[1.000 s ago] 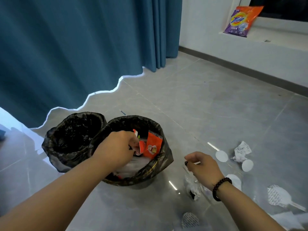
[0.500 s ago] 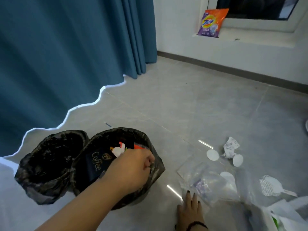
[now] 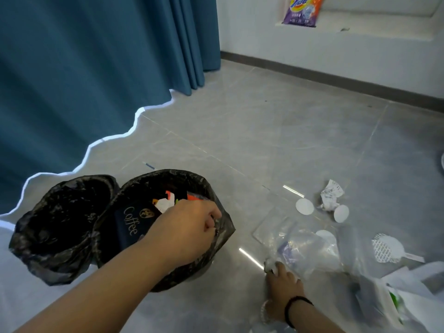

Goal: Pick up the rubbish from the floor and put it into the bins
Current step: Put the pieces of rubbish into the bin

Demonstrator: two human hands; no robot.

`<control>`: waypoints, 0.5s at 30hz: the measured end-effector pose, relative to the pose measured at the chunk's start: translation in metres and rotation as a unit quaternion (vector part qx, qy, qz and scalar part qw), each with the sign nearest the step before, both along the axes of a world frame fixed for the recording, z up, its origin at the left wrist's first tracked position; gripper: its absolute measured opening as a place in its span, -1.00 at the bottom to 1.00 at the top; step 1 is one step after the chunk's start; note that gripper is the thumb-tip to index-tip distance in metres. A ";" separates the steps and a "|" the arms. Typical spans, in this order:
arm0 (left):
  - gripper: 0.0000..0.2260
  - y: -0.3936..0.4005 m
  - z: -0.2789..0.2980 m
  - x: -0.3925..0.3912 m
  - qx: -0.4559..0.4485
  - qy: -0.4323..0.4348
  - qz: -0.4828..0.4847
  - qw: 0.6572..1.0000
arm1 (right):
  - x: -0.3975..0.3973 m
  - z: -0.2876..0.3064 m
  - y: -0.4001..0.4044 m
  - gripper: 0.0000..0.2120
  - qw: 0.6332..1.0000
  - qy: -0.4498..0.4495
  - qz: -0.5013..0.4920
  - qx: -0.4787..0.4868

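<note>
L hand point(image 3: 186, 233) curled over right bin point(image 3: 223, 227) rim, grip contents can't tell. R hand point(image 3: 284, 283) on floor point(image 3: 264, 131), fingertips pinching clear plastic bag point(image 3: 302, 246) near bin.

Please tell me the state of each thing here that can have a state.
Right bin: lined, partly filled.
Left bin: lined, contents not visible.
Left hand: curled over right bin's rim.
Right hand: gripping the clear plastic bag.
Paper scrap: crumpled, on floor.
Detergent bag: upright on ledge.
</note>
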State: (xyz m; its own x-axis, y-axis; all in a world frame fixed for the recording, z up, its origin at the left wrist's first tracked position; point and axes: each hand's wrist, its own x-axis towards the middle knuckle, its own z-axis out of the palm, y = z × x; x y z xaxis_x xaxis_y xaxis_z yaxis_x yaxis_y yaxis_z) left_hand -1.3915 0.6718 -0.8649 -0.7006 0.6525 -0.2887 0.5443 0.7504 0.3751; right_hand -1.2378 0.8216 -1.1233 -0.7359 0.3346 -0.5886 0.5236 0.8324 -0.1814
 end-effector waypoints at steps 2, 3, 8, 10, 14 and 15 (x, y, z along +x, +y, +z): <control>-0.74 -0.001 0.000 0.000 0.000 -0.009 0.003 1.000 | -0.004 0.007 0.009 -0.52 0.994 0.107 -0.013 -0.034; -0.74 -0.002 0.001 0.000 -0.003 -0.012 0.003 1.000 | -0.008 0.012 0.014 -0.59 0.987 0.147 -0.028 -0.055; -0.75 -0.009 0.006 -0.003 0.010 -0.035 0.030 0.999 | -0.037 0.076 0.039 -0.76 0.924 0.311 -0.168 -0.148; -0.74 -0.008 0.009 -0.002 0.010 -0.036 0.026 0.999 | -0.044 0.112 0.043 -0.78 0.891 0.335 -0.228 -0.203; -0.69 -0.006 0.018 0.011 -0.009 -0.037 -0.027 0.999 | -0.037 0.177 0.044 -0.83 0.805 0.340 -0.292 -0.389; -0.63 -0.002 0.019 0.016 0.000 -0.064 -0.041 0.997 | -0.029 0.189 0.045 -0.81 0.787 0.341 -0.294 -0.422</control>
State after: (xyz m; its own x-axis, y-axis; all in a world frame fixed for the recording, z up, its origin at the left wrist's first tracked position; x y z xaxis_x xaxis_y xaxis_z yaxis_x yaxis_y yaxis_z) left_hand -1.3752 0.6696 -0.8462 -0.6030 0.7058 -0.3718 0.5513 0.7056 0.4453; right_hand -1.2672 0.8667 -0.9339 -0.8406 0.4370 -0.3200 0.3150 -0.0862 -0.9452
